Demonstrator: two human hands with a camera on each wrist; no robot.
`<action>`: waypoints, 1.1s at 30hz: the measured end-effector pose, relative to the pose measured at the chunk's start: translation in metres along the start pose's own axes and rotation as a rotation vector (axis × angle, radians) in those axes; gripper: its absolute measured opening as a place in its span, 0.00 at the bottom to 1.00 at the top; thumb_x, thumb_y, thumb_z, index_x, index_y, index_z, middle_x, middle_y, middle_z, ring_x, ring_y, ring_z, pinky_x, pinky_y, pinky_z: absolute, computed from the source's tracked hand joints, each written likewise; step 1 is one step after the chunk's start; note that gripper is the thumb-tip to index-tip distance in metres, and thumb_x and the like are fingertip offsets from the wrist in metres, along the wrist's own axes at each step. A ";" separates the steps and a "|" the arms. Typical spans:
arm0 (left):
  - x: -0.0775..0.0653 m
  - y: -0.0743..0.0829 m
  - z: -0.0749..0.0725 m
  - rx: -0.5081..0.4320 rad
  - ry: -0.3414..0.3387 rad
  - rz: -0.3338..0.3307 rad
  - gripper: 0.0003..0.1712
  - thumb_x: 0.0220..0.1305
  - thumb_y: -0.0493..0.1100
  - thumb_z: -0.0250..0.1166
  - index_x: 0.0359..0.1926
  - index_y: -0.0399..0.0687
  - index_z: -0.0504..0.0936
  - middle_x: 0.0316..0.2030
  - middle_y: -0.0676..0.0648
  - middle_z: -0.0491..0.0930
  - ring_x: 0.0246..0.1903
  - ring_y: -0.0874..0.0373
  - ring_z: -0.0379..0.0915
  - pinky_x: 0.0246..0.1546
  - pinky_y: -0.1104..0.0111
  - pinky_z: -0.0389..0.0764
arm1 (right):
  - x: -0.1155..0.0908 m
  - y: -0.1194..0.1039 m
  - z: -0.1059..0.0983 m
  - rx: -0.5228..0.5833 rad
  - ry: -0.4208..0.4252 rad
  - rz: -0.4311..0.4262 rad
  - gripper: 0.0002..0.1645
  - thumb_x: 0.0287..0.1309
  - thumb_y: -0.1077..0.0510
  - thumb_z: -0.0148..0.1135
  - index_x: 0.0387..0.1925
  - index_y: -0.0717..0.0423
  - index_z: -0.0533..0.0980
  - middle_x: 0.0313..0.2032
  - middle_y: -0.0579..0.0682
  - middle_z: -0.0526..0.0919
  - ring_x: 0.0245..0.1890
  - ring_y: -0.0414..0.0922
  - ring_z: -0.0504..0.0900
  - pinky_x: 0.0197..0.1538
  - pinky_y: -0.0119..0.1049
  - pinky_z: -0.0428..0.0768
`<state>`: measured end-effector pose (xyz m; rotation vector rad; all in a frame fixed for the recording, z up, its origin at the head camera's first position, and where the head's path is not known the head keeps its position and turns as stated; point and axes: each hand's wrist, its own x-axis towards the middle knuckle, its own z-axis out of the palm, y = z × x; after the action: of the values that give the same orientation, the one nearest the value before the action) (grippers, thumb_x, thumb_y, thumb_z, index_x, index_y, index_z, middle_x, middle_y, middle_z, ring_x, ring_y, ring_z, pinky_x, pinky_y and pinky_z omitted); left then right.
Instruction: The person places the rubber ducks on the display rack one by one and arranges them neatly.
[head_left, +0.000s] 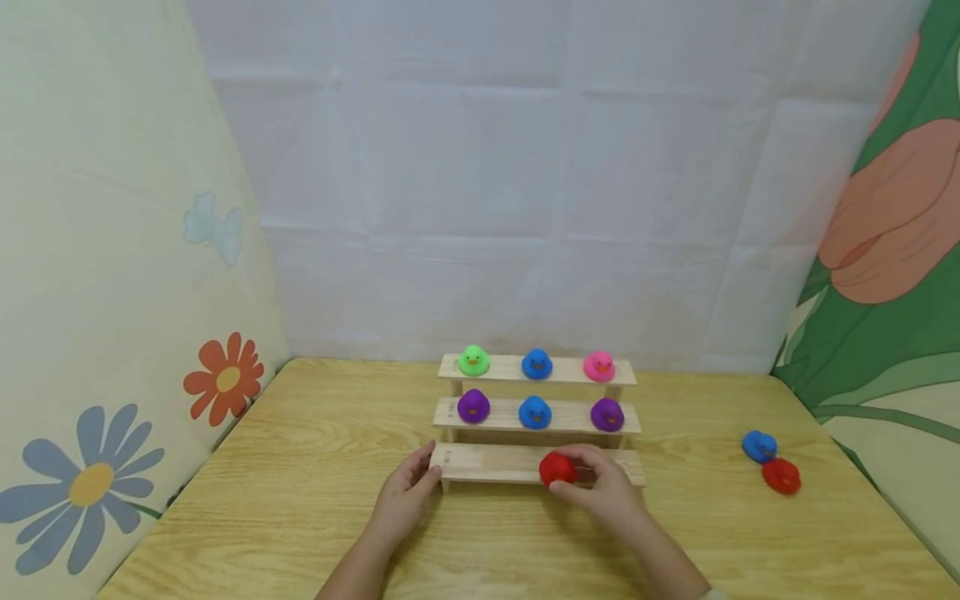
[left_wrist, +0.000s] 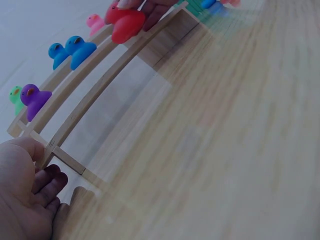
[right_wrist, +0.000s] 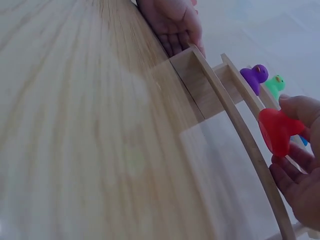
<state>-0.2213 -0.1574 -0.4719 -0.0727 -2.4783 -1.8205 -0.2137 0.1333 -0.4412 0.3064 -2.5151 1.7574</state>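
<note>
A three-tier wooden display shelf (head_left: 480,461) stands on the table. My right hand (head_left: 606,492) pinches a red rubber duck (head_left: 557,469) between thumb and fingers, at the right half of the bottom tier. In the right wrist view, that red duck (right_wrist: 276,131) is tilted close over the front board. At the shelf's left end, my left hand (head_left: 405,493) grips the tip of the bottom tier, thumb and fingers around it in the left wrist view. The middle tier carries a purple duck (head_left: 473,406), a blue duck (head_left: 535,412) and another purple duck (head_left: 607,414).
Along the top tier sit a green duck (head_left: 473,361), a blue duck (head_left: 537,364) and a pink duck (head_left: 599,366). Off to the right, a blue duck (head_left: 760,447) and a red duck (head_left: 782,476) lie together on the wooden table (head_left: 315,467). A white cloth (head_left: 465,167) hangs behind.
</note>
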 end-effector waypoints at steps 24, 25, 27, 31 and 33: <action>0.000 0.001 0.001 -0.011 0.008 -0.006 0.29 0.72 0.39 0.55 0.70 0.32 0.62 0.63 0.32 0.71 0.65 0.39 0.67 0.67 0.52 0.69 | 0.022 -0.016 0.046 0.056 -0.081 -0.071 0.26 0.49 0.62 0.74 0.51 0.62 0.80 0.52 0.60 0.78 0.49 0.52 0.82 0.52 0.33 0.83; -0.001 0.001 0.001 -0.011 0.006 -0.007 0.29 0.72 0.39 0.55 0.70 0.32 0.62 0.63 0.32 0.71 0.65 0.39 0.67 0.67 0.51 0.69 | 0.023 -0.017 0.047 0.058 -0.083 -0.075 0.26 0.49 0.62 0.74 0.51 0.62 0.80 0.52 0.60 0.78 0.49 0.52 0.82 0.52 0.34 0.83; -0.001 0.001 0.000 -0.011 0.005 -0.007 0.30 0.72 0.39 0.55 0.70 0.32 0.62 0.63 0.32 0.71 0.65 0.39 0.67 0.67 0.51 0.68 | 0.024 -0.018 0.050 0.062 -0.090 -0.079 0.26 0.49 0.62 0.74 0.52 0.62 0.79 0.52 0.61 0.78 0.48 0.52 0.82 0.53 0.37 0.84; -0.001 0.002 0.000 -0.009 0.001 -0.004 0.30 0.72 0.40 0.55 0.70 0.32 0.62 0.63 0.32 0.72 0.65 0.39 0.67 0.67 0.51 0.68 | 0.026 -0.020 0.055 0.071 -0.107 -0.085 0.26 0.49 0.62 0.74 0.52 0.62 0.79 0.52 0.61 0.78 0.49 0.53 0.81 0.55 0.42 0.83; -0.002 0.002 -0.001 -0.010 -0.001 -0.004 0.30 0.72 0.40 0.55 0.70 0.32 0.62 0.63 0.32 0.71 0.65 0.39 0.67 0.68 0.51 0.68 | 0.027 -0.021 0.057 0.069 -0.114 -0.081 0.27 0.49 0.62 0.74 0.52 0.62 0.79 0.52 0.61 0.78 0.50 0.53 0.81 0.55 0.43 0.83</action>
<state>-0.2193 -0.1574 -0.4697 -0.0689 -2.4717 -1.8350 -0.2325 0.0694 -0.4369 0.5191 -2.4815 1.8487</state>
